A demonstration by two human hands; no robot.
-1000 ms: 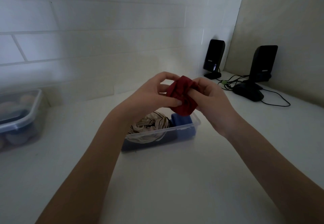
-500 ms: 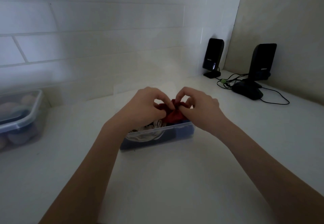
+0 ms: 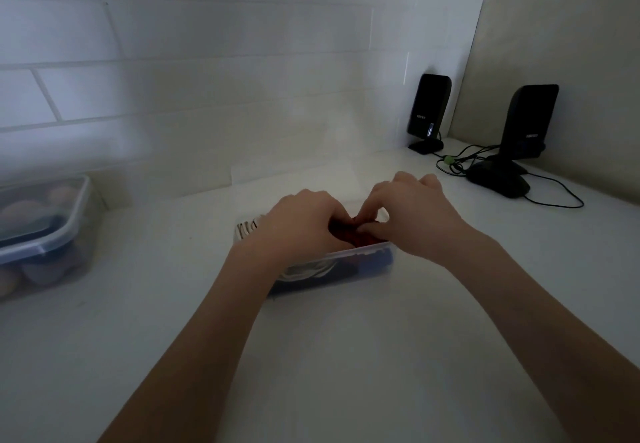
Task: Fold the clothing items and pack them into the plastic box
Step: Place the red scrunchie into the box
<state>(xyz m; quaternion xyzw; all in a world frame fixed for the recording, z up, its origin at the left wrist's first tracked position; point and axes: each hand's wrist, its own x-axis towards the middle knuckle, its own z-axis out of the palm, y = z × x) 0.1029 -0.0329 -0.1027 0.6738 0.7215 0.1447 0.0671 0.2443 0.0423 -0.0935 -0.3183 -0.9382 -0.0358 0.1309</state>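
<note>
The clear plastic box (image 3: 349,262) lies long-side across, left to right. Above it, the left hand (image 3: 298,224) and right hand (image 3: 412,217) both pinch a bunched dark-red garment (image 3: 349,234) inside.

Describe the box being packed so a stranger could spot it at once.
On the white counter, look mid-surface, under both hands. The clear box sits there, open, with red cloth on top. The other box, far left, has a lid on.
</note>
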